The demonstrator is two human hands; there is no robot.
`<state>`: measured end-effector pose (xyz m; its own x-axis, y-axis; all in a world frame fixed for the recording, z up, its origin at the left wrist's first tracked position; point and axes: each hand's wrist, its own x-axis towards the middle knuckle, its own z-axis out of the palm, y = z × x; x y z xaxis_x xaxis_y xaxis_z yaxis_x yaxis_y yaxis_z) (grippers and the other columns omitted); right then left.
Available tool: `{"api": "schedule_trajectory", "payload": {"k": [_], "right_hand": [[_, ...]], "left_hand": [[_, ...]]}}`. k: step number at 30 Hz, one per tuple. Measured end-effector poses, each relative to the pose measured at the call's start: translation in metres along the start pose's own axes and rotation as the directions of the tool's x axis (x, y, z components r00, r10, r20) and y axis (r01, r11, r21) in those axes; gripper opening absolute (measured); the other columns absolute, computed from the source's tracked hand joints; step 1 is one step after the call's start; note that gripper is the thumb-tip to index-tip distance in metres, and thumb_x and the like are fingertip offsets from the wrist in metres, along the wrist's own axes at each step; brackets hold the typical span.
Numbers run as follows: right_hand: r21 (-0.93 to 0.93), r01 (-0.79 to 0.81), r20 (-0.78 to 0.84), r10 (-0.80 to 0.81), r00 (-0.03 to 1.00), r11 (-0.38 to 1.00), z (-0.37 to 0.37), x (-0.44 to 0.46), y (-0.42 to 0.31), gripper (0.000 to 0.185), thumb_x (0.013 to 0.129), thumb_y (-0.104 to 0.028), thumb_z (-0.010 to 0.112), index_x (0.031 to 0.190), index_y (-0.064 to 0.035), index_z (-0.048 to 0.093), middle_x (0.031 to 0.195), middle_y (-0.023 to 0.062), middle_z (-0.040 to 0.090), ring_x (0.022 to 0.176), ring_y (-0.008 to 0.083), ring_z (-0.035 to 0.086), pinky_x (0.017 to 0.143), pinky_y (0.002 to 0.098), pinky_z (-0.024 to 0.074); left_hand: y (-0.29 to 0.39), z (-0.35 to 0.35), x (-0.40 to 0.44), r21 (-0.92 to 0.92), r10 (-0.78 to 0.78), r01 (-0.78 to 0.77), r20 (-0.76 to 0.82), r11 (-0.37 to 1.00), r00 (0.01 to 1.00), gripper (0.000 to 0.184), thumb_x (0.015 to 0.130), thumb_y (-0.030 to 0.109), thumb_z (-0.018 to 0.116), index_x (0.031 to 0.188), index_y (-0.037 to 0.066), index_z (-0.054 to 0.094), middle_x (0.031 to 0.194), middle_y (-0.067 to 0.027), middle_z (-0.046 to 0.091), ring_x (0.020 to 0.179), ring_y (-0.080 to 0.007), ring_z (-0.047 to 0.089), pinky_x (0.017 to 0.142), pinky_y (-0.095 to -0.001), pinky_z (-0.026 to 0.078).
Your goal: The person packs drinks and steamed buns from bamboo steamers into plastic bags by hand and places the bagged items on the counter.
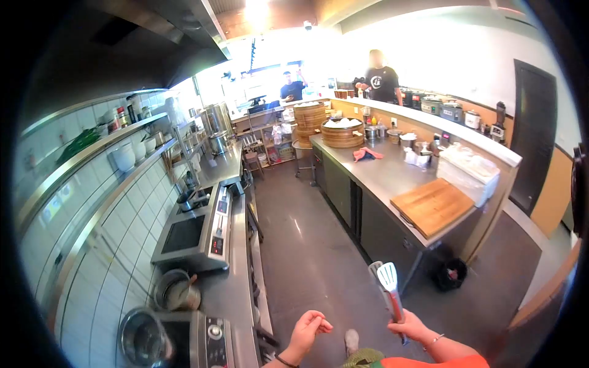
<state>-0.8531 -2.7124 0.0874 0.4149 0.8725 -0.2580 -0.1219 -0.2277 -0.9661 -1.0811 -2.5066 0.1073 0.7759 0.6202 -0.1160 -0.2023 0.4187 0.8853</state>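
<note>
My right hand [410,326] is closed around the handle of a pair of tongs [389,285]. They point up and away from me, with a pale slotted head in front and a greyer one behind it. My left hand [310,329] hangs over the floor with its fingers loosely curled in and nothing visible in them. To its left, a pot [177,289] with a wooden-looking handle in it stands by the cooker. Nearer me, a clear-rimmed pot [142,337] is on another cooker.
On the right counter [380,168] are a wooden board [434,205], a red cloth [367,154] and a bamboo steamer [342,133]. A black bin [451,274] stands at its near end. An induction cooker [190,236] lines the left. Two people are beyond the far counters. The aisle floor [288,214] runs between.
</note>
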Motion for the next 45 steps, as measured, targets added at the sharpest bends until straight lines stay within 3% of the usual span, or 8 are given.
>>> {"api": "schedule_trajectory", "payload": {"k": [12, 17, 20, 22, 30, 36, 42, 45], "right_hand": [[-0.285, 0.097, 0.323, 0.0, 0.946, 0.954, 0.046, 0.484, -0.166, 0.046, 0.073, -0.032, 0.068, 0.104, -0.0036, 0.048, 0.074, 0.0017, 0.053, 0.063, 0.0094, 0.051, 0.058, 0.0236, 0.0426], [-0.124, 0.057, 0.631, 0.035, 0.775, 0.991, 0.073, 0.691, -0.189, 0.043, 0.075, -0.037, 0.065, 0.102, -0.0058, 0.05, 0.071, -0.001, 0.05, 0.061, 0.0066, 0.047, 0.054, 0.0218, 0.0389], [-0.309, 0.079, 0.575, 0.12, 0.809, 0.948, 0.085, 0.788, -0.209, 0.043, 0.076, -0.036, 0.065, 0.104, -0.0068, 0.05, 0.083, -0.0028, 0.053, 0.072, 0.0056, 0.048, 0.06, 0.0216, 0.0417], [0.375, 0.111, 0.511, -0.305, 0.804, 0.92, 0.1, 0.818, -0.26, 0.063, 0.074, -0.028, 0.067, 0.123, 0.0015, 0.039, 0.118, 0.0109, 0.049, 0.113, 0.0215, 0.041, 0.097, 0.037, 0.0301], [-0.136, 0.215, 0.275, -0.172, 0.946, 0.967, 0.099, 1.11, -0.315, 0.046, 0.078, -0.025, 0.064, 0.112, -0.0012, 0.044, 0.092, 0.0048, 0.053, 0.086, 0.0083, 0.049, 0.076, 0.0258, 0.0415], [-0.592, 0.507, 0.313, -0.401, 0.861, 0.626, 0.059, 1.398, -0.449, 0.082, 0.072, -0.024, 0.066, 0.131, 0.0067, 0.019, 0.132, 0.0272, 0.027, 0.124, 0.0346, 0.028, 0.102, 0.0371, 0.0265], [-0.197, 0.98, -0.645, -0.757, -0.107, 0.029, 0.018, 1.579, -0.664, 0.017, 0.086, -0.004, 0.045, 0.1, 0.002, 0.053, 0.081, 0.0084, 0.053, 0.075, 0.017, 0.05, 0.071, 0.0254, 0.0415], [-0.219, 0.957, -0.211, -0.967, 0.143, 0.19, 0.061, 1.662, -0.628, 0.006, 0.082, -0.005, 0.05, 0.084, -0.0026, 0.055, 0.073, 0.0077, 0.055, 0.066, 0.0144, 0.05, 0.057, 0.0252, 0.0396]], "left_hand": [[0.125, -0.166, 0.326, 0.232, 0.187, -0.095, -0.414, 0.968, 0.891, 0.027, 0.086, 0.027, 0.048, 0.068, 0.008, 0.046, 0.057, -0.0027, 0.053, 0.048, -0.0087, 0.045, 0.046, -0.022, 0.038], [0.164, -0.271, 0.501, 0.407, 0.282, -0.132, -0.332, 0.904, 0.9, 0.019, 0.085, 0.012, 0.049, 0.102, 0.004, 0.056, 0.073, -0.0028, 0.058, 0.064, -0.0101, 0.054, 0.058, -0.022, 0.044], [0.171, -0.325, 0.651, -0.191, -0.173, 0.151, -0.099, 0.97, 0.98, 0.032, 0.081, 0.017, 0.057, 0.11, 0.005, 0.051, 0.096, -0.0105, 0.053, 0.09, -0.0208, 0.052, 0.081, -0.0326, 0.044], [0.207, -0.301, 0.742, 0.008, -0.057, 0.057, 0.159, 0.998, 0.986, 0.038, 0.083, 0.019, 0.056, 0.116, 0.005, 0.046, 0.1, -0.0098, 0.053, 0.094, -0.0181, 0.05, 0.082, -0.0319, 0.042], [0.292, -0.34, 1.029, 0.243, 0.141, -0.195, 0.222, 0.95, 0.965, 0.035, 0.081, 0.01, 0.057, 0.111, 0.0, 0.04, 0.099, -0.01, 0.055, 0.088, -0.015, 0.054, 0.077, -0.028, 0.044], [0.415, -0.464, 1.202, 0.719, 0.355, -0.163, -0.123, 0.675, 0.927, 0.055, 0.067, 0.011, 0.065, 0.114, 0.0, 0.039, 0.098, -0.0075, 0.047, 0.072, -0.0117, 0.053, 0.066, -0.0274, 0.045], [0.494, -0.666, 1.328, 0.906, 0.581, 0.261, -0.415, 0.332, 0.7, 0.071, 0.067, 0.02, 0.06, 0.125, -0.006, 0.029, 0.102, -0.0206, 0.045, 0.076, -0.0271, 0.053, 0.068, -0.0357, 0.046], [0.536, -0.772, 1.406, 0.863, 0.583, 0.469, -0.481, 0.186, 0.654, 0.072, 0.068, 0.02, 0.06, 0.126, -0.006, 0.028, 0.111, -0.0248, 0.044, 0.098, -0.0355, 0.049, 0.083, -0.0408, 0.042]]}}
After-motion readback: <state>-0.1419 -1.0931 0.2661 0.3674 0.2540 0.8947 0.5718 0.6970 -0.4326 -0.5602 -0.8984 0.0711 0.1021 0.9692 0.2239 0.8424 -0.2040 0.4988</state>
